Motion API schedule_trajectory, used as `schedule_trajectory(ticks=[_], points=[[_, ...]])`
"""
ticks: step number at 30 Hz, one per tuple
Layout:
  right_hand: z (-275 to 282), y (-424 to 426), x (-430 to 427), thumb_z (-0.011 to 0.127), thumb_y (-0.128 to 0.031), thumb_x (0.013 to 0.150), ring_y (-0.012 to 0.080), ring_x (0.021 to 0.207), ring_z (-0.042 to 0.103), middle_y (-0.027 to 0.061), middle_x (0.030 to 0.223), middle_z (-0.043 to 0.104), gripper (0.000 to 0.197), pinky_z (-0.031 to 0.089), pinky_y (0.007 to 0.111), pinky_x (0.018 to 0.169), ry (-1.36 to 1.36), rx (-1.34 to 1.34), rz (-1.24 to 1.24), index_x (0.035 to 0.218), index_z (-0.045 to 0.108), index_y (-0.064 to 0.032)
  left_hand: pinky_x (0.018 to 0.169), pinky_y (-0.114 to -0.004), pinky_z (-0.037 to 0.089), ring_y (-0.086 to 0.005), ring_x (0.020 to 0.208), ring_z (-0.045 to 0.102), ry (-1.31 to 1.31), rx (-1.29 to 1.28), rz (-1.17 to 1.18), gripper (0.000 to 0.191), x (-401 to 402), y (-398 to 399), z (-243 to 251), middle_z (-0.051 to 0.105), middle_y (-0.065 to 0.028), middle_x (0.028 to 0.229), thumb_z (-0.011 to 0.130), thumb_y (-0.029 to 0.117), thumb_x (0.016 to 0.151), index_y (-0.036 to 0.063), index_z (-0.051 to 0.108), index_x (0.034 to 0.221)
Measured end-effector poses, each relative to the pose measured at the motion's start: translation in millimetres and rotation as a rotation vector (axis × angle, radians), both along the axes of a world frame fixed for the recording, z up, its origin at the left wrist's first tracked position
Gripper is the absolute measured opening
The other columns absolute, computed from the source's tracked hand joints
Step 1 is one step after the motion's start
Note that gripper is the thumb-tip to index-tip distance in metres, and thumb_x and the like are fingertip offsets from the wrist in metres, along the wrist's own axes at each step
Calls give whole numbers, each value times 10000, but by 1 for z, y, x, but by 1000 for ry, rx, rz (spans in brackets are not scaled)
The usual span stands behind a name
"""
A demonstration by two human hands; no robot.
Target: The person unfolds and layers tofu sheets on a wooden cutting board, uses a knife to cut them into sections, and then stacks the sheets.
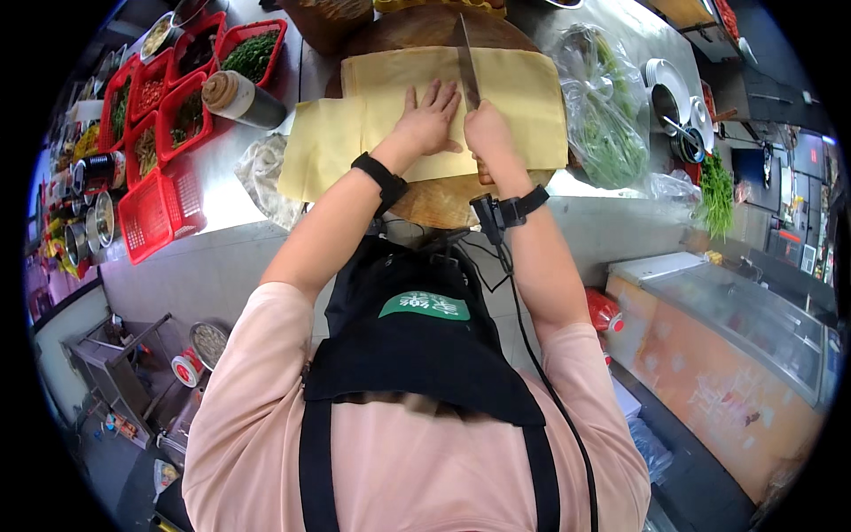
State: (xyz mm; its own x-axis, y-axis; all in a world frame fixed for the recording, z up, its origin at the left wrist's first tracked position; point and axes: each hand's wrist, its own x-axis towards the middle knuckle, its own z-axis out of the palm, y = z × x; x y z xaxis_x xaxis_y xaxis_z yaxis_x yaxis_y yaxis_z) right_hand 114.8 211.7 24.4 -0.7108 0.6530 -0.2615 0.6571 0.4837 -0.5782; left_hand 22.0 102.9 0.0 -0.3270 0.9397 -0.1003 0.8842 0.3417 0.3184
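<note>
A stack of thin pale-yellow sheets (525,106), apparently tofu skin, lies across a round wooden chopping block (435,205). My left hand (429,123) is pressed flat on the stack, fingers spread, left of the blade. In my right hand (492,136) is the handle of a kitchen knife (468,70), its broad blade pointing away from me. The blade stands nearly upright across the sheets; whether it has cut through them cannot be seen. A shorter piece of sheet (322,149) juts out at the left, past the block's edge.
Left of the block stand a squeeze bottle (244,100) of dark liquid, a crumpled cloth (262,174) and red plastic baskets (181,120) with chopped ingredients. A clear bag of greens (602,120) lies close on the right, with white plates (667,80) beyond. A cable (525,326) hangs along my right arm.
</note>
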Motion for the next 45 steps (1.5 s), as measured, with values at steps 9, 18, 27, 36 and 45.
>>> schedule_trajectory(ticks=[9,18,27,36,45], points=[[-27,-4,8,435,-157,911,372,509,619,292,709,604,257,497,459,467,179,393,119,922,515,87,1097,-633,161,-334,1449,134,35,75,-22,1023,3,-8,-15,184,-119,1566,687,564,704,41,260,1473],[5,1,2,446,-163,903,354,477,622,279,649,594,271,492,444,428,21,19,-16,913,508,101,1119,-594,142,-317,1453,130,26,-14,-16,1046,-1,-5,-4,170,-115,1572,712,551,697,48,239,1483],[-2,-20,60,454,-156,899,406,548,624,302,697,593,254,505,462,470,58,342,199,904,499,94,1129,-587,129,-297,1461,102,-24,-52,-11,1048,0,-5,0,140,-97,1583,705,551,717,61,204,1497],[35,-53,78,478,-186,906,493,815,598,333,820,607,246,487,547,736,-165,19,-46,927,531,54,1131,-588,128,-282,1463,95,-12,-110,-8,1067,-3,-4,3,116,-87,1588,682,579,723,72,166,1508],[20,-66,92,493,-139,894,481,767,608,313,776,618,217,495,543,695,-77,116,-40,938,527,71,1139,-578,94,-278,1465,79,-56,-51,-5,1034,0,-6,-3,135,-86,1584,702,543,723,55,216,1494]])
